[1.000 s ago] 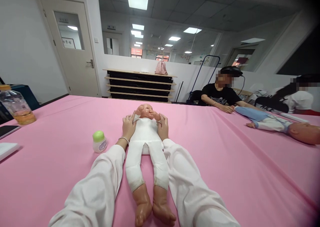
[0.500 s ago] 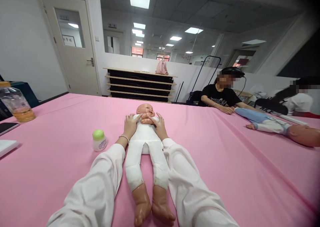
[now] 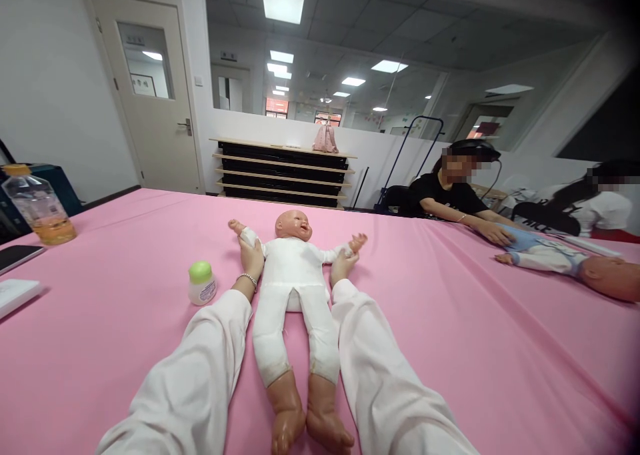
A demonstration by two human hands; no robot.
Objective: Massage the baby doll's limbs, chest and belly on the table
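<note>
While L hand [image 3: 251, 258] grips baby doll [image 3: 293, 275] by one arm, R hand [image 3: 344, 266] closes round other; arms spread wide, green-lidded jar [image 3: 201, 284] shut, ctr-left.

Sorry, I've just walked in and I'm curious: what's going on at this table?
A person is handling a baby doll lying on its back on a pink tablecloth, its arms spread. Their left hand grips one of the doll's arms, and their right hand touches the other. A small jar with a green lid stands beside the left hand. Farther along, a co-worker has a hand on a second doll dressed in blue and white.
</note>
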